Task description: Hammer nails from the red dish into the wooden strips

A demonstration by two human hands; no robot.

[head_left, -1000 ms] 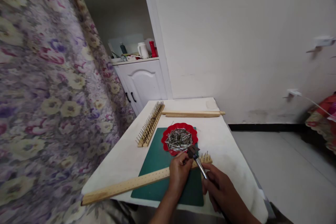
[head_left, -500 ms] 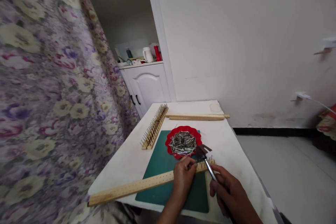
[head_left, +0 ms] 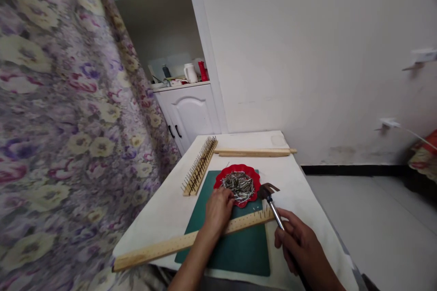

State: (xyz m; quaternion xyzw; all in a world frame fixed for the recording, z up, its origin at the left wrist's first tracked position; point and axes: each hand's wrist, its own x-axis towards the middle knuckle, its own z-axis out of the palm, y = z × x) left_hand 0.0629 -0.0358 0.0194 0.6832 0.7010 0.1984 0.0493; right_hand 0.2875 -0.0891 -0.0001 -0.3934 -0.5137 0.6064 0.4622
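The person's left hand (head_left: 219,209) is at the near-left edge of a round, scallop-rimmed red dish (head_left: 240,168), its fingers bent and bunched over the rim. The dish sits just ahead of that hand and holds a loose heap of thin silver metal nails (head_left: 239,186), lying at many angles. Whether the left fingertips pinch a nail cannot be told, since the back of the hand covers them.

The right hand (head_left: 298,241) is wrapped around the lower part of a claw hammer (head_left: 276,215) with a dark head and a shiny metal shaft. The hammer's head tilts up and away from the right hand, beside the dish.

A long, pale wooden strip (head_left: 239,224) with rows of small holes passes beneath the left wrist, its far end close to the right fingers, where several nails stand upright in it. Under the dish and part of the strip, between the two hands, lies a flat green mat (head_left: 239,254) on the white-covered worktop (head_left: 164,218).

Beyond the left hand and to its left rests a wooden board bristling with upright nails (head_left: 197,175). Pale, narrow wooden bars (head_left: 252,151) lie beyond both hands, past the dish.
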